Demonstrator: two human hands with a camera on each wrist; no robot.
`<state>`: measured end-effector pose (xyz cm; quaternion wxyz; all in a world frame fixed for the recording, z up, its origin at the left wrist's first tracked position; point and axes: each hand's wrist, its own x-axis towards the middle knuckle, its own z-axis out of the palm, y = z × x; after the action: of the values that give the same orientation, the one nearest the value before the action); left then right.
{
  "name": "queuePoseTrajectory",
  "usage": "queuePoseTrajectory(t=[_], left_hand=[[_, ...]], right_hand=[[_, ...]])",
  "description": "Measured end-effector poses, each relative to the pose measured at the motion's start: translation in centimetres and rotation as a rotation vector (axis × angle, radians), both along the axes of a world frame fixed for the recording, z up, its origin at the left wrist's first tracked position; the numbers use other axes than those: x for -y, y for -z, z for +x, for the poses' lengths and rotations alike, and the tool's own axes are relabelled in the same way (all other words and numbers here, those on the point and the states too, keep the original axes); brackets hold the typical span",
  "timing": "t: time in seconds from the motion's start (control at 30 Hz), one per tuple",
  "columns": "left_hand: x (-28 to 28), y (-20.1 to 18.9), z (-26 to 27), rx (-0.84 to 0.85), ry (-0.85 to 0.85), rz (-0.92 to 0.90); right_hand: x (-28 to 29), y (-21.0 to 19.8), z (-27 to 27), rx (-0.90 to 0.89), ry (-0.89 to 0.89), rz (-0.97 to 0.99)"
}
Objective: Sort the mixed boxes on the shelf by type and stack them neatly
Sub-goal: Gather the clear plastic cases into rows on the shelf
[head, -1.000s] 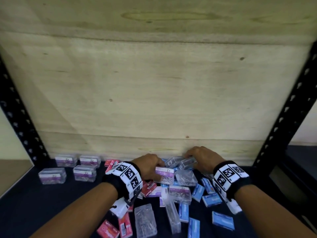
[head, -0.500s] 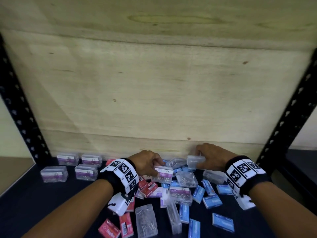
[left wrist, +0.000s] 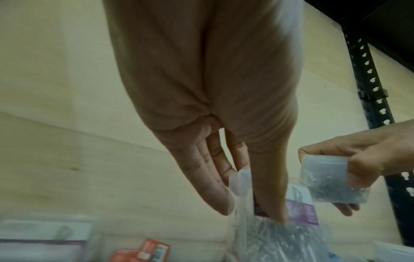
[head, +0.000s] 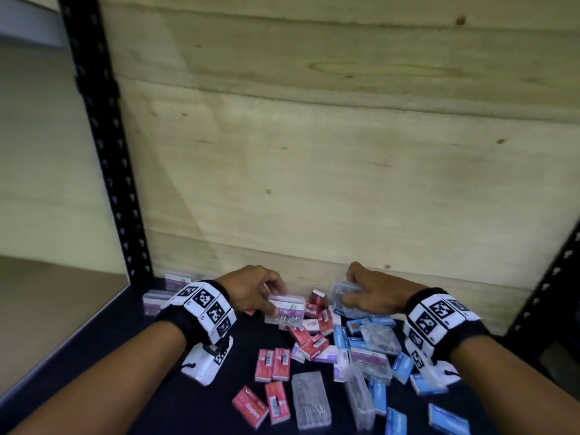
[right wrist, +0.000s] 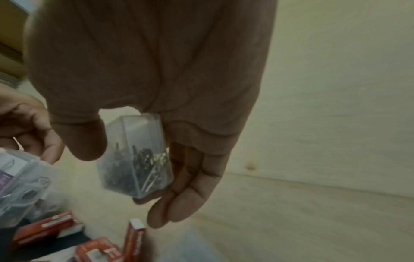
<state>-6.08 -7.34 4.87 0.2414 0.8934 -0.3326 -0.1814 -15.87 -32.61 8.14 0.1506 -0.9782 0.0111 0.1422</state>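
Both hands are at the back of the shelf, each with a box pinched out of the mixed heap. My left hand (head: 251, 287) has thumb and fingers closed on a clear box with a purple label (head: 287, 310), lifted just above the pile; my right hand (head: 373, 291) holds a plain clear box of clips (right wrist: 136, 157) between thumb and fingers, tilted, near the wooden back panel (head: 345, 167).

From big to small: the black shelf (head: 157, 403) carries the heap, where red boxes (head: 271, 364) lie mostly to the left, blue boxes (head: 448, 419) to the right, and clear cases (head: 310, 400) are scattered among them. Purple-label boxes already set aside (head: 157, 301) sit in the far left corner, partly hidden behind my wrist.

I judge this the picking step, early on. Next, I should carry the purple-label box left to its group and set it squarely on top, then find a clear spot for the plain one.
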Motion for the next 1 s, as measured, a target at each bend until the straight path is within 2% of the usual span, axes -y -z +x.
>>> queuePoseTrajectory(t=[0.17, 0.47, 0.63, 0.77, 1.0], left_hand=[[-6.8, 0.2, 0.2, 0.006, -0.087, 0.052], [-16.4, 1.7, 0.2, 0.006, -0.208, 0.137], [-19.4, 3.0, 0.6, -0.003, -0.247, 0.125], [-20.6, 3.7, 0.9, -0.008, -0.264, 0.140], [-22.1, 4.5, 1.6, 0.002, -0.282, 0.164]], right_hand=[[-5.3, 0.8, 2.2, -0.042, -0.075, 0.075], [-14.2, 3.3, 4.9, -0.146, -0.225, 0.044], [-16.8, 4.8, 5.8, -0.103, -0.315, 0.019], [-17.7, 5.8, 5.9, -0.104, -0.306, 0.075], [-19.2, 6.7, 7.0, -0.070, -0.399, -0.023]])
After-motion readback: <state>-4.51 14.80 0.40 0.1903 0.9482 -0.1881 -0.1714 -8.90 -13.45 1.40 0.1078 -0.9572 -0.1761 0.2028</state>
